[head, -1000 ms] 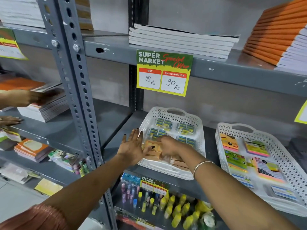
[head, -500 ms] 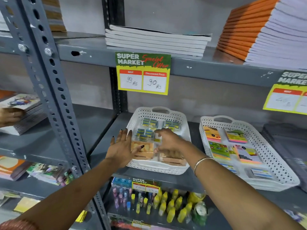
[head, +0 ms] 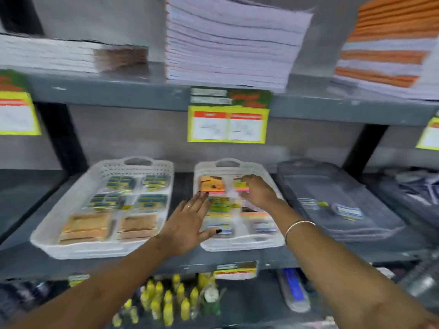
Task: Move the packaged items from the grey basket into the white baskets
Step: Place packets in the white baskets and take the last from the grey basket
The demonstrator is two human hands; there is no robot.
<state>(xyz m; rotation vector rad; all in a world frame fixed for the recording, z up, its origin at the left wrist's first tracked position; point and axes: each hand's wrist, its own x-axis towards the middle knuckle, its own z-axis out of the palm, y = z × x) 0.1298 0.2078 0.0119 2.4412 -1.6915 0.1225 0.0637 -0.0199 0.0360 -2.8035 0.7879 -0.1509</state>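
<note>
Two white baskets stand side by side on the grey shelf. The left white basket holds green and brown packets. The right white basket holds colourful packets. To its right lies the grey basket with a few packets in it. My left hand is spread flat over the right white basket's left rim, holding nothing. My right hand hovers over that basket's packets, fingers bent downward; the blur hides whether it grips one.
Stacks of notebooks fill the shelf above, with yellow price tags on its edge. Yellow-capped bottles stand on the shelf below. Dark folded items lie to the right of the grey basket.
The view has swung right and both hands have moved from the left white basket over to the right white basket. The grey basket has come into view.
</note>
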